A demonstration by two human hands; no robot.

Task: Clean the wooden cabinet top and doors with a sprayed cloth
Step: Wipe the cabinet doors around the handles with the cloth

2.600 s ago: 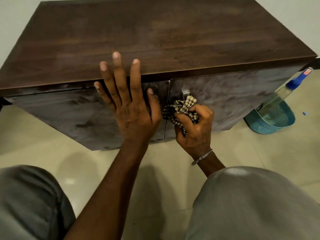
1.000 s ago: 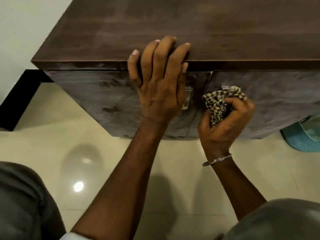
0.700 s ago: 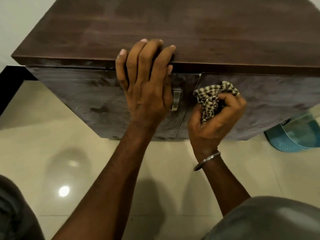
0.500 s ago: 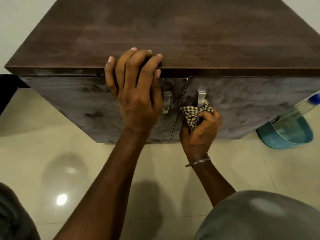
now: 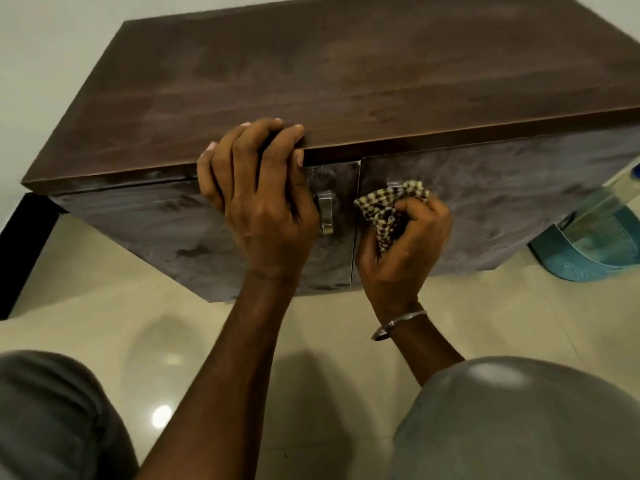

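A low dark wooden cabinet [image 5: 346, 74] fills the upper view, with a streaked left door [image 5: 145, 233] and right door [image 5: 519, 188], both closed. My left hand [image 5: 263, 202] curls its fingers over the front edge of the top, above the left door's metal handle [image 5: 325, 211]. My right hand [image 5: 401, 251] is shut on a bunched checkered cloth [image 5: 389, 209], pressed against the right door at its handle, which is mostly hidden behind the cloth.
A teal basket [image 5: 585, 251] sits on the tiled floor at the right, with a clear spray bottle [image 5: 602, 199] partly in view above it. My grey-clad knees [image 5: 519, 420] fill the bottom corners. A black skirting strip [image 5: 24, 251] stands at the left.
My right hand with the cloth has risen a little along the right door's handle. My left hand keeps its grip on the top edge. The view has shifted.
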